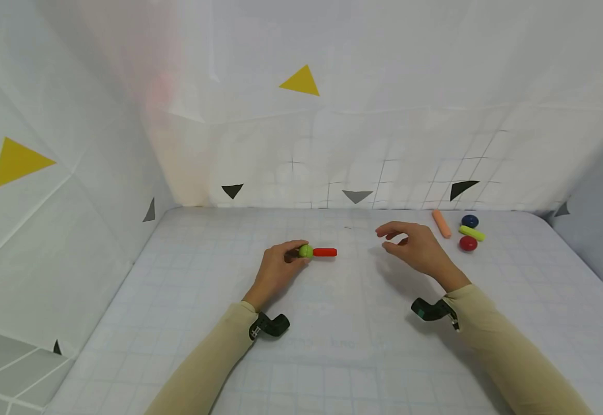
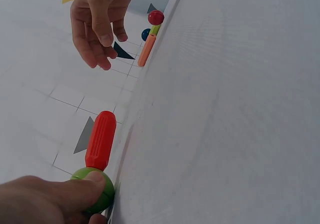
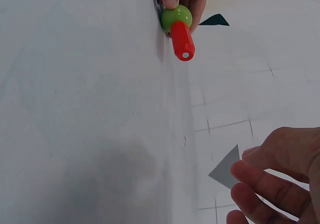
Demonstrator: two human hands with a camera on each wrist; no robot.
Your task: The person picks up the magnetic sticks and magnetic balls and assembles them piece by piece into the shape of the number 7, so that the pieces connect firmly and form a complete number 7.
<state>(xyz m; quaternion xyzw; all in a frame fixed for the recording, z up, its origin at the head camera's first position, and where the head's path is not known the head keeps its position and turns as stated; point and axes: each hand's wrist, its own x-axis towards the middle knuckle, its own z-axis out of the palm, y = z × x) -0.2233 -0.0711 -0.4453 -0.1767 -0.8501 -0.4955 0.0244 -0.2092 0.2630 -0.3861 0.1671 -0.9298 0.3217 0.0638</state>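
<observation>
Thumb and fingers of my left hand pinch a green ball just over the white table. A red ridged rod is joined to that ball and points right; in the right wrist view its free end shows a small pale disc. My right hand hovers to the right of the rod, fingers loosely bent, with nothing in it. Beyond it, at the back right, lie an orange rod, a dark blue ball, a yellow-green rod and a red ball.
The white tabletop carries a faint grid and meets a white sheet wall at the back. Side walls rise at left and right. Each wrist wears a black camera mount, such as the left one.
</observation>
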